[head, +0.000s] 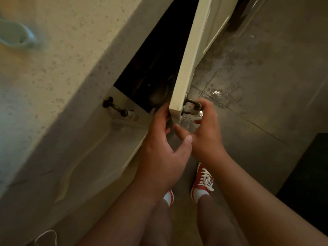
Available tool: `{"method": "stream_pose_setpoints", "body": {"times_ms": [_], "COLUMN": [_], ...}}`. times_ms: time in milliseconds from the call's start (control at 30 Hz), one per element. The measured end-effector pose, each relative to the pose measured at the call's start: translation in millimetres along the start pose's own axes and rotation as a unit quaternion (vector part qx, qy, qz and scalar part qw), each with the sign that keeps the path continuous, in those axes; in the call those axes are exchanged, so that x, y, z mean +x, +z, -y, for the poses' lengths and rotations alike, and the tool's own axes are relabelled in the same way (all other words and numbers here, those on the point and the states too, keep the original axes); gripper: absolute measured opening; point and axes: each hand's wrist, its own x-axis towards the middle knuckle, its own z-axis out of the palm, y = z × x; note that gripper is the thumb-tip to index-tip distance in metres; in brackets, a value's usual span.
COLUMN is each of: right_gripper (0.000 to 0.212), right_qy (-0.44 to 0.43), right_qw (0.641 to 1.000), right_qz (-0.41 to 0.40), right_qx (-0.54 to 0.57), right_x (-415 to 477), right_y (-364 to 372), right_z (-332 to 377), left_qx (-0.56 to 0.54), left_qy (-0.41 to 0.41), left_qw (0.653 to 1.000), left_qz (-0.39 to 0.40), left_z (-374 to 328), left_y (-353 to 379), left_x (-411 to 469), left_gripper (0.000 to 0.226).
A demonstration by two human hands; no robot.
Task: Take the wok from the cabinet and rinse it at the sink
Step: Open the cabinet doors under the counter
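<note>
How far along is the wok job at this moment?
Early. Done: the cabinet door stands partly open. In hand: the right hand grips its handle while the left hand reaches into the dark cabinet. Left: no wok is clearly visible; taking it out and rinsing remain.

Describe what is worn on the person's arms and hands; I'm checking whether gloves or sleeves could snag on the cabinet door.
Nothing is worn on them. The left hand and the right hand are bare, with no gloves, and no rings or watch that I can see. Both forearms are uncovered as far as the frame shows, so no sleeve or cuff is in view. Fingernails look short.
</note>
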Motion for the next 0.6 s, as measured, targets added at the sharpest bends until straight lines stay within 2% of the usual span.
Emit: {"method": "stream_pose_setpoints", "body": {"times_ms": [233, 400, 500, 600], "right_gripper": [0.069, 0.066, 0.067, 0.070], "right_qy": [0.012, 0.017, 0.025, 0.044], "right_qw": [0.995, 0.989, 0.988, 0.989], "right_qz": [-0.094, -0.148, -0.149, -0.135], "right_qx": [-0.018, -0.016, 0.007, 0.038], "right_x": [-2, 1, 2, 3], "right_y": [-24, -55, -77, -97], "right_z": [-27, -44, -53, -61], "left_qx": [-0.005, 0.045, 0.074, 0.124], "left_qy": [0.045, 0.105, 0.163, 0.259], "left_qw": [0.995, 0.982, 0.973, 0.949], "left_qz": [0.090, 0.149, 0.148, 0.131], "left_z": [-13, -26, -37, -49], "left_y": [30, 52, 61, 70], "left_x": [-5, -2, 6, 22], "left_gripper": [0.076, 0.072, 0.070, 0.074]}}
